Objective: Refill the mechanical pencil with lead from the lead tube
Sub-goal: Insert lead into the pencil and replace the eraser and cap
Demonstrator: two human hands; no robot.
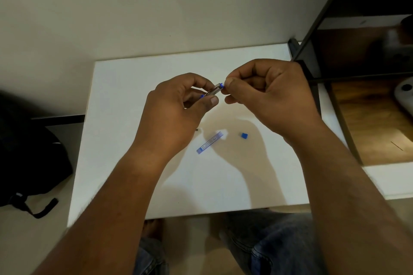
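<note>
Above the middle of the white table [125, 131], my left hand [176, 114] grips a mechanical pencil [214, 90] with a clear barrel and blue parts; most of it is hidden in my fingers. My right hand [268, 94] pinches the pencil's blue end [221, 85] between thumb and forefinger. The blue lead tube [209, 142] lies flat on the table below my hands, with its open end toward the upper right. Its small blue cap [244, 135] sits apart, just right of the tube.
A tiny dark speck [197, 129] lies on the table near my left wrist. A black bag [29, 163] rests on the floor at the left. At the right stands a dark metal frame [312, 51] with a wooden shelf [368, 118].
</note>
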